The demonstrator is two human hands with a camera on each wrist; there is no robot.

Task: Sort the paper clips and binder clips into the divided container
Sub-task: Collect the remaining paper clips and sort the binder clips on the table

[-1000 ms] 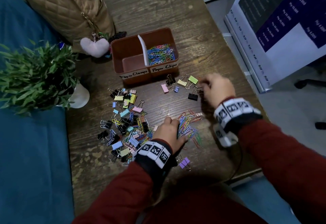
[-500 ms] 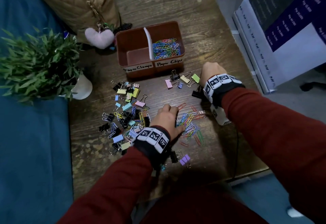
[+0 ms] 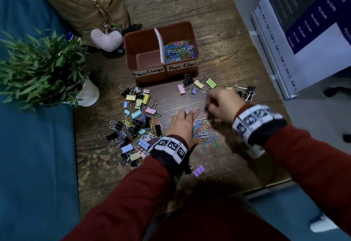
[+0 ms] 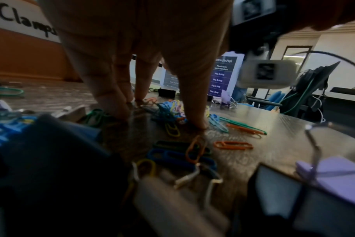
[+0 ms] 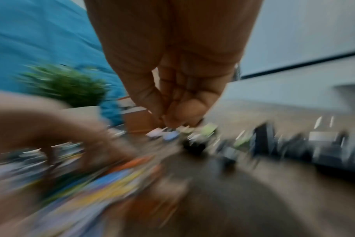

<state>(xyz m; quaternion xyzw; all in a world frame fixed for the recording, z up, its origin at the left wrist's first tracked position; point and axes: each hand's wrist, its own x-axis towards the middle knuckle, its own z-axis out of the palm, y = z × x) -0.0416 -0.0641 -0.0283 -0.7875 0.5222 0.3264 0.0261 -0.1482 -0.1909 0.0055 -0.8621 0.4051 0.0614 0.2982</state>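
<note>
Both hands hover low: left hand (image 3: 183,127) fingertips press among paper clips (image 3: 203,129); right hand (image 3: 225,106) curled, contents unclear.

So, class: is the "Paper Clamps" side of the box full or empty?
Empty: the left compartment shows its bare floor, while paper clips fill the right.
</note>
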